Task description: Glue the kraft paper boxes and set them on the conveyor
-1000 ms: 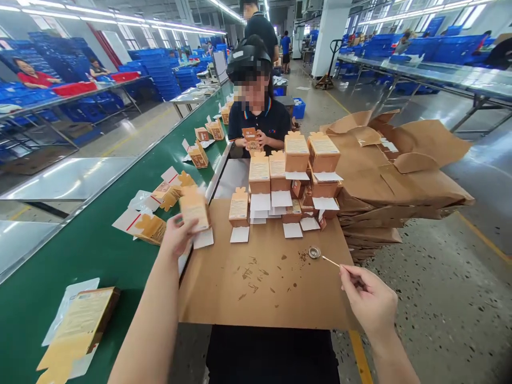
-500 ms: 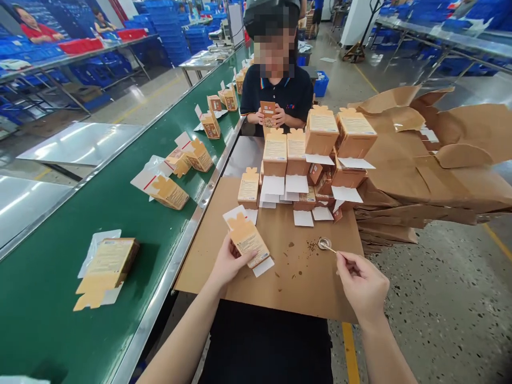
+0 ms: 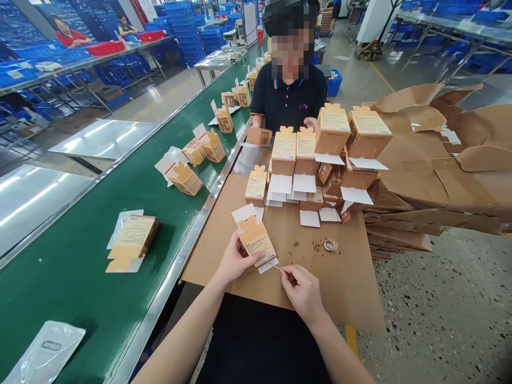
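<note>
My left hand (image 3: 236, 261) grips a small kraft-brown carton (image 3: 255, 241) with a printed label and a white paper flap, holding it over the brown cardboard sheet (image 3: 332, 288). My right hand (image 3: 304, 290) pinches a thin wooden stick (image 3: 278, 268), and its tip is close to the carton's lower edge. A small metal dish (image 3: 330, 244) sits on the sheet to the right of my hands, with brown specks scattered beside it. Several finished cartons (image 3: 332, 130) stand stacked beyond it, with white flaps hanging from them.
A green conveyor belt (image 3: 76, 277) with a metal edge runs along the left, carrying loose cartons and a foil pouch (image 3: 46, 354). A person (image 3: 288, 101) sits across the sheet, one carton blurred at their hands. Flattened kraft sheets (image 3: 424, 181) are piled at right.
My right hand has moved left, bringing the stick from the metal dish to the carton. My left hand has brought the carton closer in. The view has tilted and shifted.
</note>
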{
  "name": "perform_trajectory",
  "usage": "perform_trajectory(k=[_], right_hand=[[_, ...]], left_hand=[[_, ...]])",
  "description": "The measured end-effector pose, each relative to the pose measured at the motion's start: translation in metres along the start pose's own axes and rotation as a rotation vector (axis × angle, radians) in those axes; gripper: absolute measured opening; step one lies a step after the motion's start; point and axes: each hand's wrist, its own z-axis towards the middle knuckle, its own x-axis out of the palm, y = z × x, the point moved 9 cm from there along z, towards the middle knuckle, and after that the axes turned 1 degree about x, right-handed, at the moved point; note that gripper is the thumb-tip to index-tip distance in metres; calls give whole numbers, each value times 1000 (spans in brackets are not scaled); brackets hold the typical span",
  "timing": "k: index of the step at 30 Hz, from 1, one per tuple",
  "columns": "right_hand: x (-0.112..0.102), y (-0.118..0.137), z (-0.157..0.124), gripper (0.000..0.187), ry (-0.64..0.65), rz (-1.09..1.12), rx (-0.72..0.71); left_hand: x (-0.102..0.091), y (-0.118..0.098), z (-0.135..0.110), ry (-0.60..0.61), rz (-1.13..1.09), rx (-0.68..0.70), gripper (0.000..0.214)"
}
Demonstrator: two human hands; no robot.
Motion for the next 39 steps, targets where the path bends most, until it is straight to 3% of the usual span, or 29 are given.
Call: perform_trajectory(k=[5,10,18,21,27,31,33,35,37,39], right_hand=[[-39,-4,-12,25,-93,-10,45],[-69,-5,-28,26,-138,-16,88],[-69,3,-21,29,-144,14,66],[-77,3,-22,31,-183,5,55],[-101,-8,-29,31,-251,-24,40],[-100,-3,-18,29,-263,-20,10],[-98,-1,-11,28,-259,-16,-2],[-99,0,-7,27,-256,-12,-22],[-106,-3,-9,26,-268,-33,-30],[-116,-8,-13,23,-292,-86,1]], left_hand=[[4,2,-12,-45,84,60,84],[9,13,-28,-95,217,82,68],[10,4,-31,-120,233,122,64],[-32,-6,-39,-281,257,171,63],[-187,-32,-87,-882,370,230,78],[-257,-35,-94,-1039,386,116,89],[-274,-37,-90,-1048,400,89,96],[-279,-42,-90,-1075,429,147,107],[-273,-45,-102,-1182,474,248,117],[-255,-45,-114,-1282,507,363,108]])
